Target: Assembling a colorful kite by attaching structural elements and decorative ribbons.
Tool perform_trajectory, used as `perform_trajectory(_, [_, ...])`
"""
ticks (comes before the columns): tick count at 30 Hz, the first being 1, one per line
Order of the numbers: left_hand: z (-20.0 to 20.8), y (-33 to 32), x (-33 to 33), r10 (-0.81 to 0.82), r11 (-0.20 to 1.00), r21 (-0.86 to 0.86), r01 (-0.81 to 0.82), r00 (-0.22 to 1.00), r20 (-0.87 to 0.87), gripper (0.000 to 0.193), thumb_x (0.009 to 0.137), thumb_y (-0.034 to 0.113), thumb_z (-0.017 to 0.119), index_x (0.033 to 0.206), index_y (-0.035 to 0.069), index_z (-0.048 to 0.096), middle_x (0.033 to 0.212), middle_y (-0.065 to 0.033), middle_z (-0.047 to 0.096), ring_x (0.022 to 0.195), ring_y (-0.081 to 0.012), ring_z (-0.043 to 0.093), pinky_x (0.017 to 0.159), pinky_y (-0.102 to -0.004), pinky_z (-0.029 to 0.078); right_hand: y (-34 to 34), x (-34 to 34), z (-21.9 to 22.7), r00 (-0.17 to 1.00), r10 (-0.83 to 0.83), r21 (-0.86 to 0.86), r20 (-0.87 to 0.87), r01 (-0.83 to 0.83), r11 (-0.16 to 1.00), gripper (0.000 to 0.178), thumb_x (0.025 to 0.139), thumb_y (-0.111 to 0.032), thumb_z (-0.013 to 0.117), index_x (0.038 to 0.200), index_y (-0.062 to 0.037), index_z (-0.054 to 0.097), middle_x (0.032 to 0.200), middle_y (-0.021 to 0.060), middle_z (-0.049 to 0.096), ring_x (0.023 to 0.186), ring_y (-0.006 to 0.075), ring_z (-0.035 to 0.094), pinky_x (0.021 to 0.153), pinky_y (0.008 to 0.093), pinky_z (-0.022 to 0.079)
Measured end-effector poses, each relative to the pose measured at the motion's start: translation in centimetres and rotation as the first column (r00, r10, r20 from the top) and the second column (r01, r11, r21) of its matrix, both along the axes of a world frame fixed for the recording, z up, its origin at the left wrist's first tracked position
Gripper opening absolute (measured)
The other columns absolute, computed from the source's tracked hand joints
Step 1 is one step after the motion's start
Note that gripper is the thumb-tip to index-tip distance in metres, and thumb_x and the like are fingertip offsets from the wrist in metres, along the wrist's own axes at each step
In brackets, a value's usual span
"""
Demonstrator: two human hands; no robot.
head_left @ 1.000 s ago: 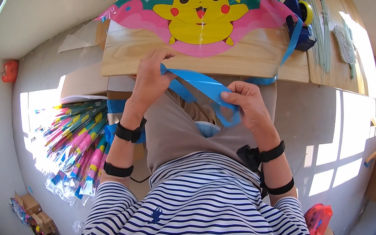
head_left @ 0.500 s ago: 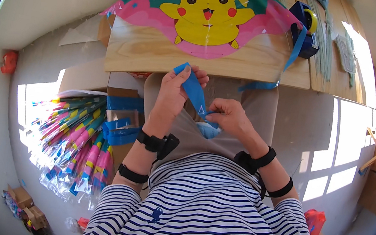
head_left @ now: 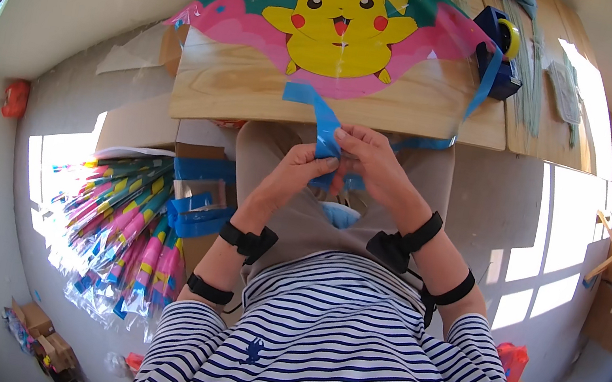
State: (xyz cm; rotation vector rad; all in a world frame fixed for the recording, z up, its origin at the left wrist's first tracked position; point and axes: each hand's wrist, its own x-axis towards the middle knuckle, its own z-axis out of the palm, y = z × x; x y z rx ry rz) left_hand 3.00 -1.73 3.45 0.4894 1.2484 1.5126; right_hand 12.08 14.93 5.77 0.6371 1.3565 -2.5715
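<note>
A flat blue plastic strip [head_left: 324, 116] rises from between my hands, its free end bent left over the table's front edge. My left hand [head_left: 299, 174] pinches it low down, thumb on top. Close beside, my right hand [head_left: 371, 161] grips the same strip slightly higher with thumb and fingers. More blue film shows below my fingers, above my lap. On the table lies a kite-like sheet [head_left: 342, 25] in green and pink with a yellow cartoon figure. Another blue ribbon [head_left: 485, 83] hangs at the sheet's right corner and runs down over the table edge.
A dark blue tape dispenser [head_left: 504, 78] with a yellow roll stands on the wooden table [head_left: 257, 95], near thin rods [head_left: 531, 75] and a clear plastic box [head_left: 564, 92]. Many folded, wrapped colourful sheets [head_left: 132, 227] lie at left beside a carton with blue film [head_left: 201, 198].
My left hand has slid down the strip and let its upper end go free. My right hand has moved up, and both hands now meet on the strip.
</note>
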Motion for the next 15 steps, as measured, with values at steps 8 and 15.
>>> perform_trajectory(8, [-1.2, -1.9, 0.9, -0.244, 0.966, -0.100, 0.241, 0.970, -0.019, 0.023, 0.096, 0.018, 0.063, 0.109, 0.000, 0.068, 0.092, -0.0060, 0.071, 0.088, -0.0163, 0.066, 0.090, -0.0326, 0.050, 0.2, -3.5, -3.3, 0.981, -0.196, -0.094, 0.005, 0.196, 0.976, 0.018, 0.094, -0.013, 0.068, 0.106, -0.0002, 0.063, 0.092, 0.0069, 0.066, 0.083, 0.0175, 0.066, 0.080, 0.0302, 0.054])
perform_trajectory(15, [-0.8, -1.3, -2.8, 0.206, 0.977, -0.073, -0.202, 0.977, 0.049, 0.032, 0.091, 0.015, 0.070, 0.119, 0.002, 0.063, 0.102, -0.0038, 0.070, 0.097, -0.0134, 0.065, 0.094, -0.0307, 0.049, -1.0, -2.9, -3.4, 0.980, -0.182, 0.148, -0.086, 0.193, 0.970, 0.011, 0.088, -0.004, 0.068, 0.098, 0.0000, 0.067, 0.086, 0.0039, 0.067, 0.076, 0.0105, 0.062, 0.070, 0.0257, 0.051])
